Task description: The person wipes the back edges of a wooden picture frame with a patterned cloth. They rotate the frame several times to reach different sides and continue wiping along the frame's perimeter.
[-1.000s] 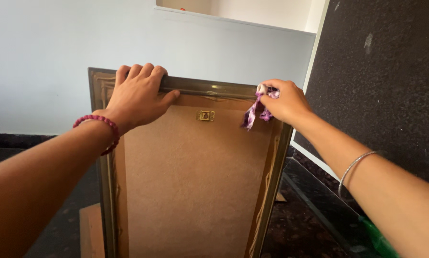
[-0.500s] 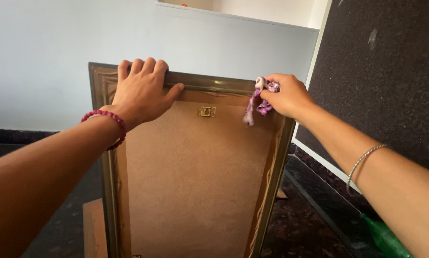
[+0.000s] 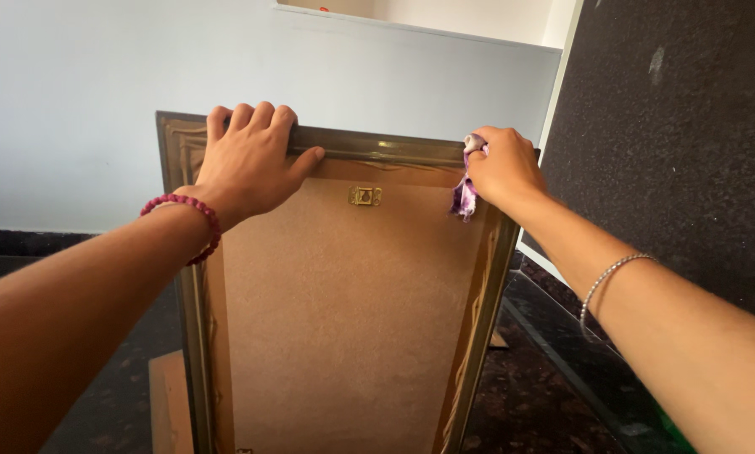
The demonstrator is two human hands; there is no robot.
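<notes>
Two hands grip the top edge of an upright picture frame (image 3: 335,336), seen from its brown backing board. The left hand (image 3: 247,160) is curled over the rail, fingers closed on it. The right hand (image 3: 499,168) clamps a purple-and-white cloth (image 3: 463,197) against the top right corner. A small brass hanger (image 3: 365,196) sits between them; the frame stands on a dark counter (image 3: 546,395).

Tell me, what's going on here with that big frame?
A person holds a picture frame upright, its brown backing board facing them. The left hand grips the top edge, fingers curled over it. The right hand presses a small purple cloth against the top right corner. A small brass hanger sits near the top.
</notes>
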